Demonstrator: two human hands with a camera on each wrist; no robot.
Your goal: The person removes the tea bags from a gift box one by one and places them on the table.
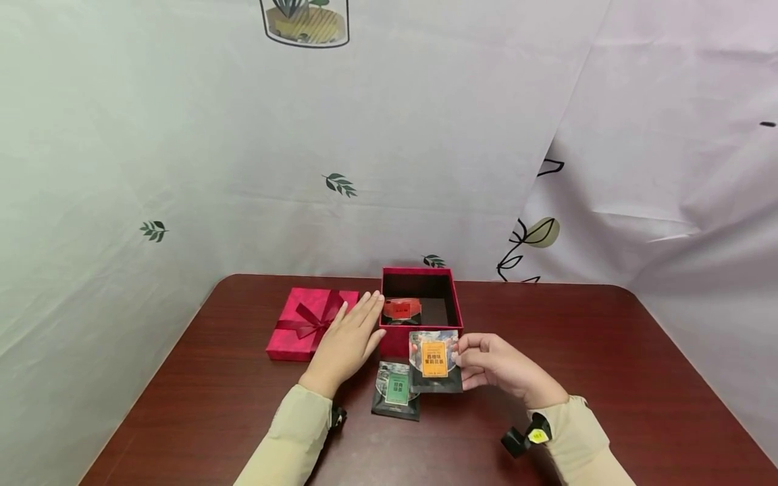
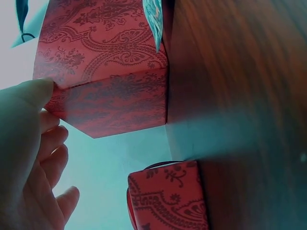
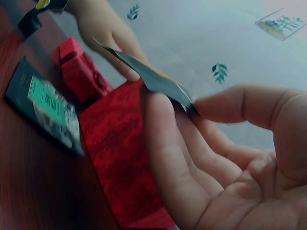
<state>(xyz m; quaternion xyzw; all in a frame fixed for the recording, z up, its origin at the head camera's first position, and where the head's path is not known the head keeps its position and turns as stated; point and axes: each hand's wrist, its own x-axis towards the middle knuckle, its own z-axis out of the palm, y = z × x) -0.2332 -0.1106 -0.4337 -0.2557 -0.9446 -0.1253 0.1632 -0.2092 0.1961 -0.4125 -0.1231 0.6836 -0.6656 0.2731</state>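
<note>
Between thumb and fingers, my right hand [image 1: 501, 368] pinches a dark sachet with an orange label [image 1: 435, 362], held up before the front of a red patterned box [image 1: 395, 341]. The right wrist view shows this sachet [image 3: 158, 81] nearly edge-on. My left hand [image 1: 349, 337] has its fingers extended, with the fingertips at the box's left rim. Inside the box, on the left, stands a sachet with a red label [image 1: 402, 309]. A sachet with a green label [image 1: 396, 391] lies on the table in front, partly covered by the held one.
Left of the box lies its red lid [image 1: 292, 344] with a dark red ribbon bow [image 1: 311, 320], partly behind my left hand. Everything sits on a dark reddish wooden table [image 1: 200, 398]. A pale printed cloth [image 1: 243, 135] hangs behind the table's far edge.
</note>
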